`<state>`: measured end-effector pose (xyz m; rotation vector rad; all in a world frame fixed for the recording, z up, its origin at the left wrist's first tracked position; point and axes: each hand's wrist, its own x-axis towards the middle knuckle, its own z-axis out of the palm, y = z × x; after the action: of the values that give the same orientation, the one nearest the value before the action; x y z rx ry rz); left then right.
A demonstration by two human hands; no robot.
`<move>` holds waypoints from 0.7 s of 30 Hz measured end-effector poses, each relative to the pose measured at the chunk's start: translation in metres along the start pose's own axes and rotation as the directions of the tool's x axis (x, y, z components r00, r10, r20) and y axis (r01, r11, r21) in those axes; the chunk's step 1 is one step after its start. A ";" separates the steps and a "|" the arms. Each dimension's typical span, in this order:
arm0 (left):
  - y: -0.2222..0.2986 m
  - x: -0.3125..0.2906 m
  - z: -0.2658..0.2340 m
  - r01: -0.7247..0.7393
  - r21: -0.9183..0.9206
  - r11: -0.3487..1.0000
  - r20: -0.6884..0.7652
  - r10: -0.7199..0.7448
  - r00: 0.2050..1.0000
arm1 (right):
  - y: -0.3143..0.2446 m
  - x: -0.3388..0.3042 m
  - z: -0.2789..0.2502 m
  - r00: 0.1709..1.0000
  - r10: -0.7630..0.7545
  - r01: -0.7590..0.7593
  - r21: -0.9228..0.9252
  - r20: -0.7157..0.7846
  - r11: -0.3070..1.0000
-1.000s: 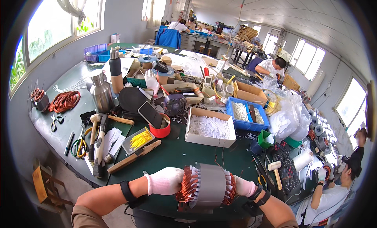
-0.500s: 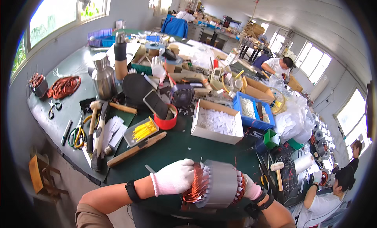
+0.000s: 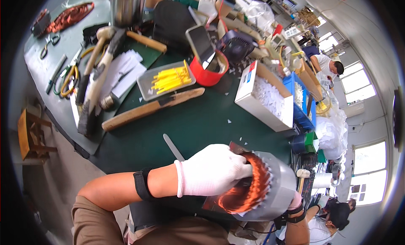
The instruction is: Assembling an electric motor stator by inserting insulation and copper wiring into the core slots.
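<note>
A grey motor stator (image 3: 280, 181) with copper windings (image 3: 257, 184) stands tilted at the front edge of the table, its open end turned toward the left. My left hand (image 3: 215, 169), in a white glove, has its fingers curled onto the upper rim of the windings. At the stator's far right side is my right hand (image 3: 296, 201); its fingers are hidden behind the grey body. A thin flat blade-like strip (image 3: 172, 145) lies on the green table just beyond my left hand, partly covered by it.
A wooden bar (image 3: 147, 110) lies left of centre, near a tray of yellow sticks (image 3: 166, 79). Hammers (image 3: 95, 72) and scissors are further left. Beyond stand a red tape roll (image 3: 209, 72), a white box of paper pieces (image 3: 265, 97) and a blue bin (image 3: 301, 99). Other people work at the right.
The view has swung down and turned. The stator's open end now faces more toward me, and my left hand has shifted from outside the windings onto their rim.
</note>
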<state>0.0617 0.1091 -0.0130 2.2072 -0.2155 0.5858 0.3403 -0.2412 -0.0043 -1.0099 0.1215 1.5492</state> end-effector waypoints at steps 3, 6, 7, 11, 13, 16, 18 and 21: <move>-0.004 -0.008 0.007 -0.005 -0.128 0.992 -0.196 -0.021 0.980 | 0.002 -0.004 0.000 0.996 0.002 -0.011 -0.098 -0.092 0.995; -0.007 -0.011 0.003 -0.038 -0.106 0.994 -0.223 0.013 0.975 | -0.001 -0.014 0.005 0.985 0.002 -0.037 -0.201 -0.172 0.979; -0.009 -0.012 0.003 -0.029 -0.126 0.992 -0.233 -0.001 0.972 | -0.002 -0.015 0.007 0.981 0.001 -0.047 -0.236 -0.193 0.971; -0.012 -0.014 0.001 -0.043 -0.152 0.987 -0.214 0.010 0.977 | -0.003 -0.018 0.013 0.970 -0.024 -0.069 -0.368 -0.244 0.927; -0.012 -0.016 0.002 -0.035 -0.157 0.987 -0.197 0.003 0.980 | 0.000 -0.019 0.015 0.967 -0.048 -0.067 -0.430 -0.251 0.900; -0.009 -0.017 0.006 0.000 -0.146 0.989 -0.225 -0.033 0.974 | 0.006 -0.016 0.018 0.965 -0.090 -0.053 -0.522 -0.246 0.851; -0.007 -0.015 0.007 0.056 -0.057 0.997 -0.238 -0.068 0.969 | 0.009 -0.013 0.018 0.965 -0.118 -0.042 -0.582 -0.235 0.812; -0.002 -0.013 0.008 0.082 0.046 0.996 -0.257 -0.068 0.964 | 0.018 -0.009 0.022 0.963 -0.158 -0.026 -0.663 -0.216 0.748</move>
<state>0.0537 0.1040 -0.0253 2.1569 0.0195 0.8339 0.3129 -0.2402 0.0070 -1.7662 -0.3127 1.4020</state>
